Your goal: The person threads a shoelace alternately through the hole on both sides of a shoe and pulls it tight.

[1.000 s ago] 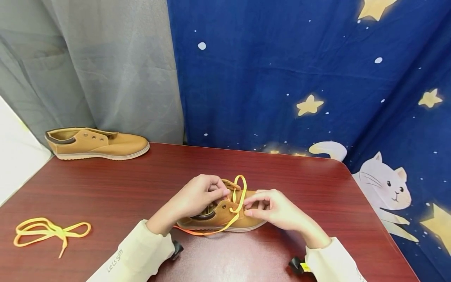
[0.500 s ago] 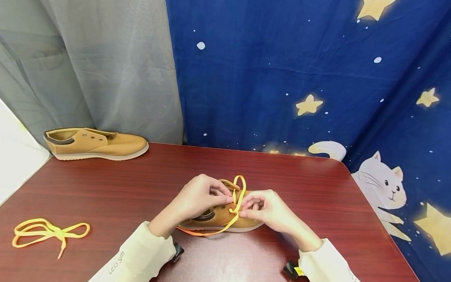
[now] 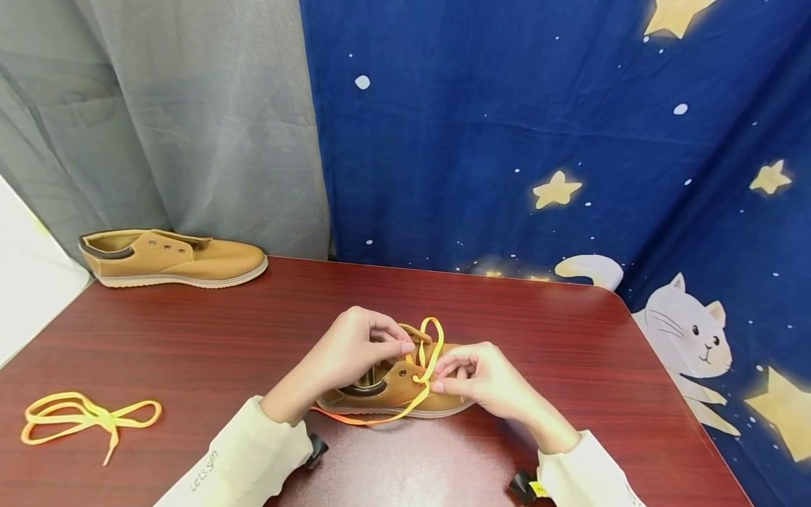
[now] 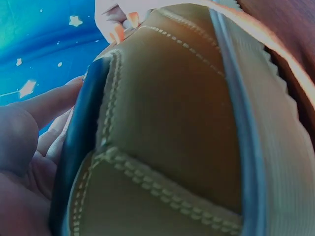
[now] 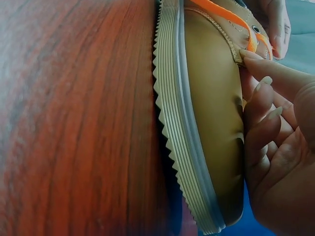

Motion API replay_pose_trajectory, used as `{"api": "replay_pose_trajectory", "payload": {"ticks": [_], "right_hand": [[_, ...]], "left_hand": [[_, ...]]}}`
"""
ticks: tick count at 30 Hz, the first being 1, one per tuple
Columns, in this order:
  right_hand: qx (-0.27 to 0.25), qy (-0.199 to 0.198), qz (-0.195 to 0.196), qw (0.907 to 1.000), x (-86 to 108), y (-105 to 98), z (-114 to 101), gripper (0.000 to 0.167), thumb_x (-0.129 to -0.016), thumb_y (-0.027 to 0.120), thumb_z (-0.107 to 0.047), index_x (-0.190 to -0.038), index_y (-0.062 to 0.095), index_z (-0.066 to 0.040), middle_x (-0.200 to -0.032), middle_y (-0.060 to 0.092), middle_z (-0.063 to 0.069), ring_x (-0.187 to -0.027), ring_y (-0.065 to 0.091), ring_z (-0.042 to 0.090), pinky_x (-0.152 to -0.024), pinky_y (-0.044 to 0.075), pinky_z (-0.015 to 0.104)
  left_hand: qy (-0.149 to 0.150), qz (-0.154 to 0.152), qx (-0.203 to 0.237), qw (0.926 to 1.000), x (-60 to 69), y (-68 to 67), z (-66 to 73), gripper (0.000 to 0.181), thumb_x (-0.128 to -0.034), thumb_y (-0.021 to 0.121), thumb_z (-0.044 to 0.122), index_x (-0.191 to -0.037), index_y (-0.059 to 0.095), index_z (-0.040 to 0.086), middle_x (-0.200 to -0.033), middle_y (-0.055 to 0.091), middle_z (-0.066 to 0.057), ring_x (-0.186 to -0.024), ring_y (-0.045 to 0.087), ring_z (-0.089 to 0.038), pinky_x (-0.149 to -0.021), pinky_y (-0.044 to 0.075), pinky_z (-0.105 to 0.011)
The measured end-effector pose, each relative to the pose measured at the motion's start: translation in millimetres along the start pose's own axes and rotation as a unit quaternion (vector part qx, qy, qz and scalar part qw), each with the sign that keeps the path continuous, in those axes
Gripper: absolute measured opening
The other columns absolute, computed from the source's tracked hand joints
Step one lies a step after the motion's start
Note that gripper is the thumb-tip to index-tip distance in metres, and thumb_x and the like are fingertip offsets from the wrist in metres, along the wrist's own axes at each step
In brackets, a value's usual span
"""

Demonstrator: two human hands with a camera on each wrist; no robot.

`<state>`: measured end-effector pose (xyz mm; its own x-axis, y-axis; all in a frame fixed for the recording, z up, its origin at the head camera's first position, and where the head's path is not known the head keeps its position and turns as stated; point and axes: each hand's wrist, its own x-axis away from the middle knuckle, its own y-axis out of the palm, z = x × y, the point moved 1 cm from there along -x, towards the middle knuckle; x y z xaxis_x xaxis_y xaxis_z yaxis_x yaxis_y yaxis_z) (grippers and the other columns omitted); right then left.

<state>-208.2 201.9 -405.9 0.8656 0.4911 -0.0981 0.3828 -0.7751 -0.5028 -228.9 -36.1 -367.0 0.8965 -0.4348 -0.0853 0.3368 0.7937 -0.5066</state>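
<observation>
A tan low shoe (image 3: 380, 403) stands upright near the table's front, toe to the right. A yellow-orange shoelace (image 3: 415, 403) runs through front eyelets, with one loop standing up and an orange length trailing along the near side. Above the shoe opening my left hand (image 3: 351, 354) pinches part of the lace between thumb and fingers. My right hand (image 3: 491, 377) pinches the front corner of the near eyelet flap (image 5: 240, 58), thumb outside and fingers curled behind it. In the left wrist view the shoe's heel side (image 4: 162, 113) hides most of the left fingers' work.
A second tan shoe (image 3: 184, 262), without a lace, stands at the table's back left. A tied bundle of yellow lace (image 3: 91, 419) lies at the left. The dark red table (image 3: 304, 303) meets grey and blue star-patterned curtains (image 3: 443, 141) behind.
My left fingers dipped right toward the eyelets, then rose back left, showing a bit of lace below the fingertips. My right hand has shifted slightly left along the shoe.
</observation>
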Motion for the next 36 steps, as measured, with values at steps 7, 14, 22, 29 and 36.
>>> {"api": "replay_pose_trajectory", "payload": {"ticks": [7, 14, 22, 29, 36], "right_hand": [[-0.004, 0.002, 0.004, 1.0000, -0.1, 0.4, 2.4, 0.014, -0.084, 0.082, -0.015, -0.093, 0.077, -0.005, -0.081, 0.076, 0.013, -0.056, 0.051, -0.001, -0.049, 0.042, 0.018], [-0.001, 0.000, 0.007, 1.0000, -0.1, 1.1, 3.3, 0.014, -0.083, 0.083, -0.015, -0.092, 0.077, -0.005, -0.082, 0.077, 0.013, -0.057, 0.053, -0.001, -0.049, 0.043, 0.017], [-0.007, 0.023, 0.005, 0.9997, 0.8, 0.3, 1.0, 0.016, -0.083, 0.083, -0.016, -0.092, 0.077, -0.004, -0.083, 0.077, 0.014, -0.058, 0.057, -0.001, -0.053, 0.049, 0.019], [-0.013, 0.029, 0.002, 0.9995, 1.2, -0.1, 1.5, 0.016, -0.083, 0.082, -0.015, -0.093, 0.077, -0.003, -0.084, 0.077, 0.015, -0.059, 0.061, 0.001, -0.054, 0.053, 0.022], [-0.015, 0.016, 0.003, 0.9998, 0.7, -0.1, 2.0, 0.016, -0.083, 0.082, -0.014, -0.092, 0.077, -0.003, -0.083, 0.077, 0.016, -0.059, 0.060, 0.000, -0.053, 0.052, 0.021]], "left_hand": [[-0.006, 0.006, 0.035, 0.9994, -0.4, -8.9, -0.9, 0.007, -0.0892, 0.076, 0.015, -0.087, 0.078, 0.009, -0.076, 0.076, -0.003, -0.068, 0.071, -0.012, -0.065, 0.058, -0.026], [0.003, 0.028, 0.045, 0.9986, 1.0, -22.0, -1.3, 0.009, -0.0893, 0.077, 0.017, -0.092, 0.078, 0.008, -0.079, 0.077, -0.008, -0.069, 0.071, -0.015, -0.060, 0.055, -0.027], [0.004, 0.050, 0.061, 0.9969, 2.2, -35.1, 0.8, 0.015, -0.0903, 0.076, 0.017, -0.094, 0.077, 0.004, -0.081, 0.077, -0.011, -0.072, 0.072, -0.017, -0.061, 0.054, -0.022], [-0.025, 0.065, 0.090, 0.9936, 4.8, -44.1, 5.1, 0.015, -0.0904, 0.076, 0.017, -0.096, 0.077, 0.003, -0.083, 0.077, -0.010, -0.073, 0.073, -0.019, -0.068, 0.061, -0.027], [-0.019, 0.100, 0.066, 0.9926, 9.5, -56.6, 8.1, 0.014, -0.0905, 0.077, 0.023, -0.097, 0.078, 0.010, -0.084, 0.078, -0.004, -0.071, 0.074, -0.016, -0.065, 0.060, -0.028]]}}
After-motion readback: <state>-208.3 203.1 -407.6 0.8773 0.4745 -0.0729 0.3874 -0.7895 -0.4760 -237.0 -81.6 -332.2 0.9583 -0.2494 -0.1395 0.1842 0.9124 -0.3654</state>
